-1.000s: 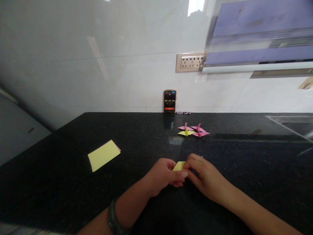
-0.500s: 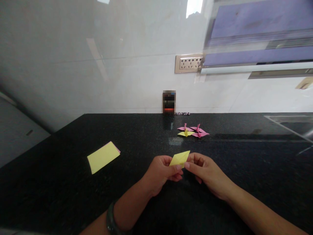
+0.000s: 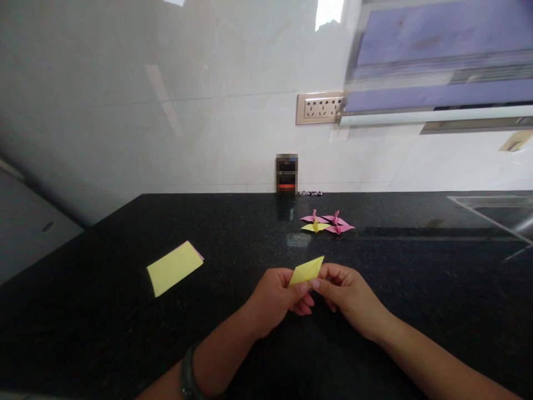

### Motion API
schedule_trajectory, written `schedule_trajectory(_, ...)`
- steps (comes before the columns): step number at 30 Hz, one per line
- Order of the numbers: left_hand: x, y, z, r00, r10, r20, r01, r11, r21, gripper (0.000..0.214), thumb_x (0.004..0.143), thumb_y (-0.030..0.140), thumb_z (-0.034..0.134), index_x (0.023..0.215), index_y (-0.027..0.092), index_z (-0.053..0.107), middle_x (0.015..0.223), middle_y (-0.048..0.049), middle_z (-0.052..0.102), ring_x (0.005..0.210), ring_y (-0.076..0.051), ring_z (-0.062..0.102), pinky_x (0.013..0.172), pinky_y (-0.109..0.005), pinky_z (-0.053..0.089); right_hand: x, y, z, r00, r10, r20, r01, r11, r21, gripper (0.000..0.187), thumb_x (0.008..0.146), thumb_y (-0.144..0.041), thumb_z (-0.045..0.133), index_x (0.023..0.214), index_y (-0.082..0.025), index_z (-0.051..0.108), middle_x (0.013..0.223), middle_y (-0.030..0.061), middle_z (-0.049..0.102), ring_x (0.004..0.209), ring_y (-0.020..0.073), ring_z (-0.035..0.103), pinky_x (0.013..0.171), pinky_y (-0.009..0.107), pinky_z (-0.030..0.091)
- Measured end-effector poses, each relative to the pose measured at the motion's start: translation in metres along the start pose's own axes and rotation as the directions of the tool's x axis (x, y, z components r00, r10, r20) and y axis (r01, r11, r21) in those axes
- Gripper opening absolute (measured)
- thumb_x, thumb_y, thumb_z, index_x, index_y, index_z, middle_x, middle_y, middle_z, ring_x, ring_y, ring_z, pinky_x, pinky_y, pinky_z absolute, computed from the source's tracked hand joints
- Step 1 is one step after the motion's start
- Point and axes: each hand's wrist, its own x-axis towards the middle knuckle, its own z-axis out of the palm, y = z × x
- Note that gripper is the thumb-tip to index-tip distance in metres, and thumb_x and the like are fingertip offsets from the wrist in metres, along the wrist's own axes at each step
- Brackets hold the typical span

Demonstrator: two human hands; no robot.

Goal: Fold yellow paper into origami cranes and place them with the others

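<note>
A folded piece of yellow paper [image 3: 307, 270], roughly diamond-shaped, is held above the dark counter between both hands. My left hand [image 3: 277, 297] pinches its lower left part, thumb on top and fingers behind. My right hand [image 3: 345, 291] grips the lower right edge, its thumb close to the left thumb. Parts of the fingers are hidden behind the paper. Beyond the hands stand several folded paper cranes: a yellow crane [image 3: 315, 226] in front and pink cranes [image 3: 338, 228] beside and behind it.
A stack of yellow paper [image 3: 175, 269] with a pink sheet showing underneath lies on the black counter [image 3: 104, 322] at left. A phone-like upright object [image 3: 287, 174], blurred out, leans on the wall beside a beaded strand [image 3: 310, 193]. A sink edge [image 3: 487, 219] is at right.
Both thumbs have come closer together at the paper's lower edge, and the right hand has shifted slightly left. The paper remains in both hands.
</note>
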Motion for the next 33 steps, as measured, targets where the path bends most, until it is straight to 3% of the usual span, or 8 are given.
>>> schedule_trajectory(18, 0.0006, -0.0019, 0.0030, 0.999, 0.021, 0.030, -0.022, 1.000, 0.015, 0.024, 0.070, 0.033, 0.054, 0.067, 0.010, 0.054, 0.055, -0.0021, 0.058, 0.046, -0.009, 0.053, 0.049, -0.022, 0.041, 0.0007, -0.0004, 0.0013, 0.996, -0.008, -0.086, 0.003, 0.999, -0.049, 0.024, 0.072, -0.033, 0.055, 0.057, -0.014, 0.050, 0.046, -0.0053, 0.043, 0.038, 0.0045, 0.032, 0.037, 0.017, 0.023)
schedule_trajectory(24, -0.0011, 0.0011, 0.0043, 0.999, -0.025, 0.048, 0.026, 0.999, -0.030, 0.021, 0.070, 0.030, 0.054, 0.068, 0.010, 0.055, 0.057, -0.0029, 0.059, 0.047, -0.009, 0.054, 0.050, -0.022, 0.042, 0.0012, 0.0062, -0.0013, 0.997, -0.007, -0.077, 0.004, 0.999, -0.034, 0.035, 0.079, -0.038, 0.045, 0.052, -0.015, 0.045, 0.043, -0.0056, 0.040, 0.036, 0.0049, 0.032, 0.036, 0.018, 0.024)
schedule_trajectory(30, -0.0007, 0.0001, 0.0036, 0.999, -0.022, 0.041, 0.022, 1.000, 0.006, 0.024, 0.071, 0.034, 0.053, 0.069, 0.010, 0.054, 0.056, -0.0033, 0.059, 0.047, -0.010, 0.055, 0.048, -0.021, 0.042, 0.0005, 0.0025, -0.0004, 0.999, -0.039, -0.013, 0.038, 0.998, -0.053, 0.021, 0.073, -0.035, 0.054, 0.067, -0.015, 0.051, 0.054, -0.0044, 0.046, 0.041, 0.0054, 0.036, 0.037, 0.017, 0.027)
schedule_trajectory(33, 0.0008, -0.0044, 0.0022, 1.000, -0.011, 0.013, 0.011, 0.999, 0.039, 0.024, 0.071, 0.035, 0.053, 0.070, 0.011, 0.054, 0.053, -0.0024, 0.059, 0.044, -0.010, 0.055, 0.047, -0.022, 0.042, 0.0009, 0.0016, 0.0000, 0.997, -0.044, -0.062, 0.039, 0.996, -0.077, 0.025, 0.075, -0.034, 0.053, 0.060, -0.015, 0.049, 0.050, -0.0049, 0.044, 0.040, 0.0051, 0.034, 0.037, 0.017, 0.025)
